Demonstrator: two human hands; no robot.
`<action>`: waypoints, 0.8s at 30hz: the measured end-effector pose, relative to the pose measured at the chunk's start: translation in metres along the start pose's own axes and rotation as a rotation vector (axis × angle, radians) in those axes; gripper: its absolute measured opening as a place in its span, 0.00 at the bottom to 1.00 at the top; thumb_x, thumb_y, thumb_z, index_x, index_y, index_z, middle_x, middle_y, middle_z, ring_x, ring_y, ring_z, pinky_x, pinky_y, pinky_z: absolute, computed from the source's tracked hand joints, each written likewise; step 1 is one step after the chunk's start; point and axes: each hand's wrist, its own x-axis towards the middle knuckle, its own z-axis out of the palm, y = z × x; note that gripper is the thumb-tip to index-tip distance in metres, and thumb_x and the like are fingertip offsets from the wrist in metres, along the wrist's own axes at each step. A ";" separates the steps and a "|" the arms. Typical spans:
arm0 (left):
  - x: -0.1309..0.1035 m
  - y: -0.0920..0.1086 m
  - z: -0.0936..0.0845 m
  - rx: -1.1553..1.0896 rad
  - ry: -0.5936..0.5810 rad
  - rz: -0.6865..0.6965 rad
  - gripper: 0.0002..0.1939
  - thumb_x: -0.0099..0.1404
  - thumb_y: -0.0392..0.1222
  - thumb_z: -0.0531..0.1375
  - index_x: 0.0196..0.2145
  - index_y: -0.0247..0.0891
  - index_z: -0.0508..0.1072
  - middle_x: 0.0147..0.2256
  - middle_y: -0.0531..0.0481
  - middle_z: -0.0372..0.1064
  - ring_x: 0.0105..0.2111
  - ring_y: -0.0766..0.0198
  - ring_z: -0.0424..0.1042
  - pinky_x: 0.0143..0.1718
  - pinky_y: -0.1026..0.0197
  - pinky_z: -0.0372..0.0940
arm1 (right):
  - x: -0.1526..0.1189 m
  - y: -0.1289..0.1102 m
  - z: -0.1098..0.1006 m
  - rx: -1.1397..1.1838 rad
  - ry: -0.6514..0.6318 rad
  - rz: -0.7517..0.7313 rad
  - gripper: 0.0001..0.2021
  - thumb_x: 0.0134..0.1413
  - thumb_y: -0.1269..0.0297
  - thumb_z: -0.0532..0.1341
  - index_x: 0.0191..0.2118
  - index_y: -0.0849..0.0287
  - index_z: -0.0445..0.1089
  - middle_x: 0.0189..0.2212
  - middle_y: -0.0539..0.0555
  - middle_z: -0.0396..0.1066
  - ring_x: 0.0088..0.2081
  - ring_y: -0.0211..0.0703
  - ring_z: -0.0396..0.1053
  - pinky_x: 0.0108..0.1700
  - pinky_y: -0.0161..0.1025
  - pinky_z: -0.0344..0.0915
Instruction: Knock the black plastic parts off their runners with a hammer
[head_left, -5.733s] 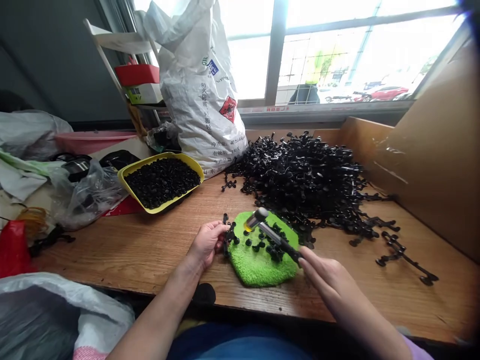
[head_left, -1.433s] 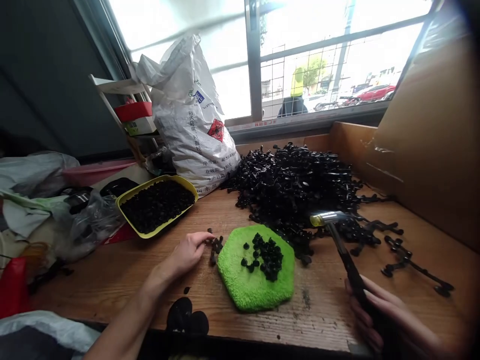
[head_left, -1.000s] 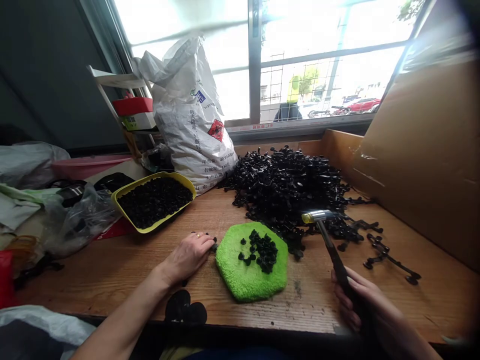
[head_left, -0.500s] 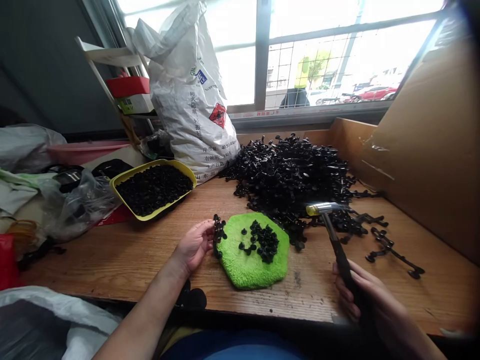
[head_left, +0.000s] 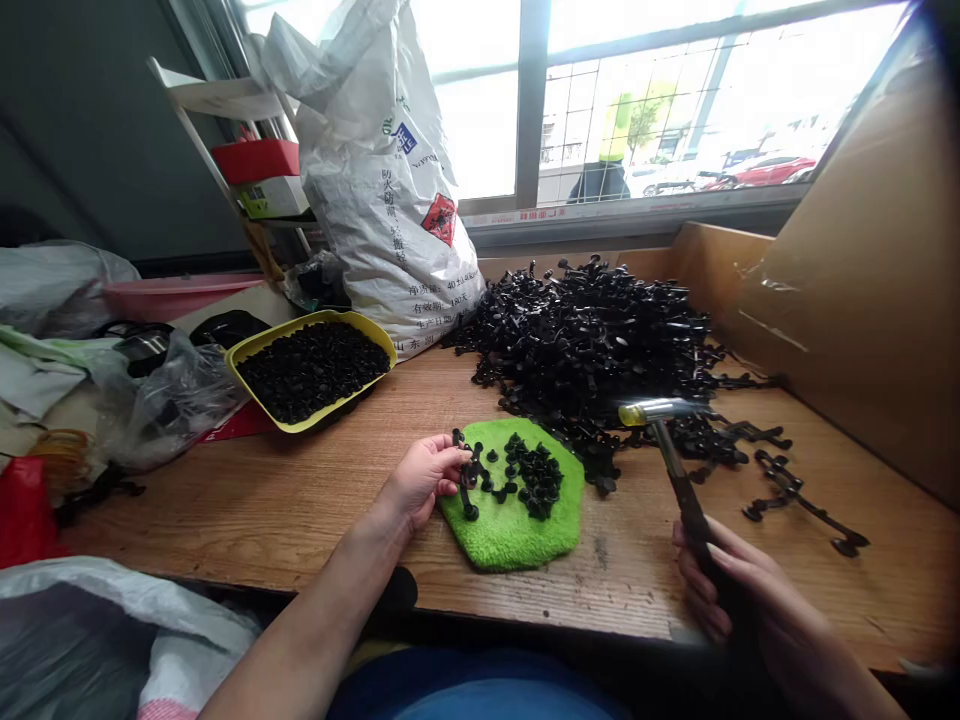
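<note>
My left hand (head_left: pixel 426 478) pinches a black plastic sprue (head_left: pixel 471 480) that carries small round-headed pieces, over the left edge of a green fluffy cloth pad (head_left: pixel 510 548). Several loose black plastic pieces (head_left: pixel 540 482) lie heaped on that pad, right of the sprue. On the right, my right hand (head_left: pixel 709 570) is wrapped round the dark handle of a small mallet (head_left: pixel 679 475). Its metal head has a yellow face pointing left and hangs above the table, apart from the pad.
Behind the pad rises a large heap of black sprues (head_left: pixel 592 350), with stray sprues (head_left: pixel 806 500) to its right. A yellow tub (head_left: pixel 236 352) full of black pieces sits left, before a white sack (head_left: pixel 367 200). Cardboard (head_left: pixel 855 300) stands at the right; a plastic bag (head_left: pixel 202 640) lies lower left.
My left hand has moved right with the sprue, from the pad's edge to over the pad. The mallet is held in much the same place. The view has shifted slightly.
</note>
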 end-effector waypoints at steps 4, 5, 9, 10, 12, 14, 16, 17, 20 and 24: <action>-0.002 0.003 0.003 0.049 0.012 0.000 0.07 0.51 0.32 0.61 0.29 0.31 0.67 0.23 0.53 0.66 0.16 0.75 0.66 0.11 0.76 0.51 | 0.002 0.001 -0.001 -0.032 -0.007 -0.015 0.10 0.50 0.55 0.60 0.34 0.55 0.65 0.17 0.45 0.58 0.13 0.30 0.53 0.14 0.28 0.52; -0.002 0.003 0.003 0.049 0.017 -0.006 0.06 0.51 0.32 0.61 0.29 0.31 0.67 0.22 0.53 0.66 0.16 0.75 0.66 0.11 0.76 0.51 | 0.003 0.001 -0.002 -0.035 -0.005 -0.018 0.10 0.50 0.55 0.60 0.34 0.55 0.65 0.17 0.45 0.58 0.13 0.30 0.53 0.14 0.28 0.52; -0.001 0.002 0.002 0.046 0.019 -0.023 0.06 0.51 0.32 0.61 0.29 0.31 0.67 0.23 0.53 0.66 0.17 0.74 0.67 0.11 0.77 0.51 | 0.003 0.002 -0.003 -0.027 -0.018 -0.008 0.10 0.50 0.55 0.60 0.34 0.55 0.65 0.16 0.45 0.58 0.13 0.30 0.53 0.14 0.29 0.51; 0.000 0.002 0.002 0.049 0.019 -0.021 0.06 0.51 0.32 0.61 0.29 0.31 0.67 0.22 0.53 0.66 0.16 0.74 0.66 0.11 0.77 0.51 | 0.003 0.002 -0.003 -0.025 -0.018 -0.004 0.09 0.51 0.56 0.60 0.34 0.55 0.64 0.17 0.45 0.58 0.13 0.30 0.53 0.14 0.29 0.51; 0.001 0.000 0.002 0.055 0.021 -0.014 0.06 0.51 0.32 0.60 0.29 0.31 0.67 0.22 0.53 0.66 0.16 0.75 0.66 0.10 0.77 0.51 | 0.002 0.002 -0.003 -0.026 -0.015 -0.006 0.09 0.52 0.56 0.59 0.34 0.55 0.64 0.17 0.45 0.58 0.13 0.31 0.53 0.14 0.29 0.50; 0.002 -0.001 0.002 0.055 0.029 -0.008 0.05 0.52 0.32 0.60 0.29 0.31 0.67 0.22 0.54 0.65 0.15 0.75 0.65 0.10 0.77 0.50 | 0.001 0.002 -0.002 -0.043 -0.002 -0.017 0.10 0.51 0.55 0.59 0.34 0.55 0.63 0.17 0.45 0.58 0.13 0.31 0.53 0.14 0.30 0.50; 0.002 -0.001 0.003 0.051 0.041 -0.007 0.05 0.52 0.33 0.60 0.28 0.31 0.66 0.21 0.54 0.65 0.15 0.75 0.65 0.10 0.77 0.51 | 0.001 0.002 -0.001 -0.083 0.011 -0.022 0.11 0.52 0.52 0.58 0.34 0.55 0.63 0.16 0.45 0.58 0.13 0.31 0.52 0.14 0.31 0.49; 0.002 -0.001 0.003 0.047 0.046 -0.008 0.05 0.52 0.32 0.60 0.28 0.31 0.66 0.21 0.54 0.65 0.15 0.75 0.65 0.10 0.77 0.51 | 0.001 0.002 0.000 -0.117 0.013 -0.021 0.12 0.53 0.51 0.57 0.34 0.55 0.62 0.16 0.44 0.57 0.13 0.32 0.52 0.14 0.31 0.49; 0.001 0.000 0.002 0.019 0.039 -0.028 0.06 0.52 0.32 0.60 0.29 0.31 0.67 0.22 0.53 0.66 0.15 0.74 0.66 0.11 0.77 0.53 | 0.001 0.000 0.002 -0.299 -0.017 -0.044 0.14 0.55 0.48 0.53 0.33 0.55 0.61 0.15 0.44 0.57 0.13 0.33 0.52 0.15 0.32 0.48; 0.001 0.000 0.001 -0.009 0.028 -0.044 0.07 0.51 0.33 0.60 0.30 0.30 0.67 0.23 0.52 0.67 0.16 0.73 0.68 0.12 0.77 0.53 | -0.002 -0.004 0.008 -0.552 -0.061 -0.116 0.15 0.58 0.50 0.51 0.34 0.57 0.62 0.16 0.45 0.58 0.15 0.35 0.53 0.18 0.34 0.49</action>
